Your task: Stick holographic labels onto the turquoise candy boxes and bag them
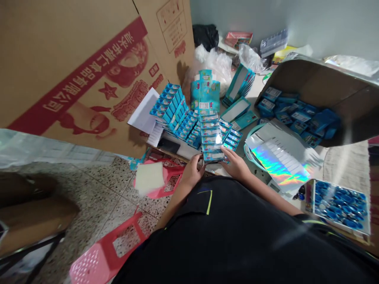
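Between my hands is a transparent plastic tray (211, 139) with a row of several small blue boxes in it. My left hand (194, 171) is closed on its near left corner. My right hand (235, 162) grips the near right side, fingers along the edge. Just left of the tray stand rows of small blue boxes (171, 104), stacked in layers. More small blue boxes (232, 138) lie against its right side. Beyond the tray rests an unfolded blue printed carton (204, 94).
A large cardboard box (89, 71) stands at the left. On the right, a tipped carton (314, 79) holds blue packets, near shiny silver sheets (281, 154) and a tray of blue round pieces (340, 205). Pink plastic stools (109, 248) stand on the floor.
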